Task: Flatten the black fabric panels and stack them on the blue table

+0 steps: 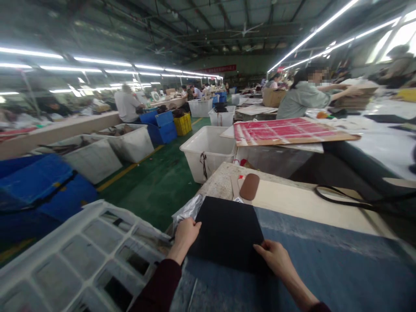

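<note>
**Both hands on the black sheet**

Your left hand (186, 234) pinches the left edge of the black sheet (227, 232), fingers closed on it. Your right hand (276, 258) grips its near right corner the same way. Holding two sides likely keeps the limp sheet flat on the blue-topped bench (341, 260). A brown oval piece (249, 186) lies just beyond the sheet, and a white crate (81, 255) stands near left.
</note>
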Action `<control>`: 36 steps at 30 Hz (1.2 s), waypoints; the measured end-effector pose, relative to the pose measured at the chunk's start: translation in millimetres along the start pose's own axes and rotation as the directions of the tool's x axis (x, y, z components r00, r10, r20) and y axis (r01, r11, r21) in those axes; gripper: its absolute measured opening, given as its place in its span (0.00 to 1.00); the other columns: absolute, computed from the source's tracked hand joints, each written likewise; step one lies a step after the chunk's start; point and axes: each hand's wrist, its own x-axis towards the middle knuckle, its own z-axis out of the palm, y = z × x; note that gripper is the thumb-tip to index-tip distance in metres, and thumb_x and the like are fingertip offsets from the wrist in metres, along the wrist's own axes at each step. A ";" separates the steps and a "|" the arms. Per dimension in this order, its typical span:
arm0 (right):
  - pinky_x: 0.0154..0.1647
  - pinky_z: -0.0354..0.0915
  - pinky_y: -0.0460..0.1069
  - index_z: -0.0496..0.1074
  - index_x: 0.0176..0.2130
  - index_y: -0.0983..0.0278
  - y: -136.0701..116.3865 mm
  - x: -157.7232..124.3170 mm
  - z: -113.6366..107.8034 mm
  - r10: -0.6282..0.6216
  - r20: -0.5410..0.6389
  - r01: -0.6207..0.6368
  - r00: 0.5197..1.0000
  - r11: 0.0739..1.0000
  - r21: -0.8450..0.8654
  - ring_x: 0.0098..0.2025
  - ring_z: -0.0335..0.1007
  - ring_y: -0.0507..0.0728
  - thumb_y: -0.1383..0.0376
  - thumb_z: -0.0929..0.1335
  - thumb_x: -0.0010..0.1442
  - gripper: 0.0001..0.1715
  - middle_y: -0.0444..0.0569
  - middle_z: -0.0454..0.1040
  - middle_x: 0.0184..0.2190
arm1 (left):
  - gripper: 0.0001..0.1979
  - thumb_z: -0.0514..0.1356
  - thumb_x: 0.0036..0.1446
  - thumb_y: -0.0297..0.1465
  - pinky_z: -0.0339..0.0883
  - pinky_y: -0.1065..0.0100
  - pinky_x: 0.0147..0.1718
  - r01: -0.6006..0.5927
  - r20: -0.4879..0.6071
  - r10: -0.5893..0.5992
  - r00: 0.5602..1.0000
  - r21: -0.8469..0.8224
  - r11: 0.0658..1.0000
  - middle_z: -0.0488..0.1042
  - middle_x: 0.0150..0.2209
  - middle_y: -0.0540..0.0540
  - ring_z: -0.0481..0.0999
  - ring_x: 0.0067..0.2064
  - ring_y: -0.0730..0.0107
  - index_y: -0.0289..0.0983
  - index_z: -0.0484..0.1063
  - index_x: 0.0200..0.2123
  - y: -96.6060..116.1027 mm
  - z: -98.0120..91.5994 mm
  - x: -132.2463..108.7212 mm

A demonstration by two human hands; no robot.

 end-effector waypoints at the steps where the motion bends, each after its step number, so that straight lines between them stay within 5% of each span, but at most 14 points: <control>1: 0.24 0.55 0.47 0.69 0.22 0.62 1.0 1.0 0.7 -0.002 0.010 0.002 1.000 1.000 -0.004 0.25 0.69 0.56 0.51 0.63 0.55 0.20 0.46 0.72 0.20 | 0.15 0.57 0.56 0.43 0.60 0.68 0.31 0.007 -0.011 -0.007 1.000 0.011 1.000 0.79 0.32 0.41 0.77 0.36 0.62 0.37 0.75 0.30 0.1 -0.7 -0.9; 11: 0.23 0.54 0.47 0.69 0.22 0.61 1.0 2.8 1.1 -0.006 0.024 0.007 1.000 0.999 -0.031 0.23 0.68 0.56 0.47 0.62 0.54 0.23 0.46 0.71 0.18 | 0.14 0.56 0.59 0.38 0.64 0.64 0.38 0.025 -0.102 -0.013 0.995 0.121 0.992 0.77 0.37 0.39 0.76 0.41 0.58 0.36 0.71 0.43 7.3 -15.5 -20.3; 14: 0.22 0.54 0.47 0.70 0.22 0.61 -0.6 0.9 0.2 0.017 0.025 -0.017 1.000 1.000 0.005 0.22 0.68 0.56 0.48 0.63 0.54 0.23 0.46 0.71 0.18 | 0.11 0.52 0.62 0.34 0.63 0.65 0.42 -0.162 -0.144 0.181 0.973 0.135 0.978 0.73 0.44 0.42 0.74 0.44 0.63 0.40 0.69 0.45 13.9 -14.6 -37.4; 18: 0.21 0.55 0.48 0.69 0.21 0.61 -1.4 -0.2 1.6 0.006 0.006 -0.006 1.000 1.000 0.029 0.21 0.68 0.56 0.50 0.64 0.54 0.21 0.45 0.70 0.16 | 0.10 0.54 0.59 0.28 0.62 0.65 0.47 -0.499 -0.137 0.513 0.847 0.127 0.857 0.70 0.47 0.46 0.69 0.48 0.65 0.41 0.70 0.44 21.6 -4.5 -58.5; 25: 0.19 0.54 0.47 0.69 0.21 0.63 -15.2 -7.5 -10.2 0.032 -0.001 -0.032 0.999 0.994 0.102 0.18 0.65 0.54 0.53 0.67 0.53 0.18 0.45 0.67 0.14 | 0.09 0.55 0.59 0.26 0.64 0.65 0.43 -0.558 -0.144 0.572 0.808 0.128 0.820 0.71 0.42 0.44 0.69 0.44 0.63 0.38 0.72 0.41 23.5 2.3 -70.2; 28: 0.22 0.58 0.47 0.70 0.31 0.63 -19.9 -37.6 -27.4 0.046 -0.048 -0.041 0.998 0.995 0.091 0.20 0.66 0.52 0.52 0.66 0.56 0.17 0.44 0.72 0.21 | 0.10 0.53 0.60 0.27 0.62 0.61 0.47 -0.540 -0.105 0.544 0.832 0.070 0.839 0.69 0.45 0.41 0.68 0.48 0.59 0.36 0.71 0.44 20.6 6.7 -68.8; 31: 0.28 0.59 0.46 0.69 0.32 0.62 -21.5 -96.2 -35.7 -0.124 -0.139 0.127 0.983 0.992 0.008 0.25 0.67 0.52 0.55 0.67 0.56 0.13 0.43 0.72 0.24 | 0.12 0.53 0.61 0.28 0.60 0.59 0.50 -0.524 -0.058 0.524 0.850 0.016 0.852 0.68 0.48 0.40 0.66 0.50 0.57 0.35 0.70 0.47 16.7 16.9 -64.6; 36: 0.28 0.60 0.46 0.66 0.31 0.61 -14.0 -226.7 -1.4 -0.249 0.216 0.263 0.944 0.964 -0.041 0.27 0.65 0.52 0.63 0.67 0.57 0.05 0.44 0.69 0.28 | 0.12 0.55 0.61 0.28 0.60 0.61 0.52 -0.585 -0.160 0.572 0.805 -0.045 0.810 0.68 0.49 0.42 0.67 0.51 0.61 0.35 0.69 0.47 18.7 18.4 -84.5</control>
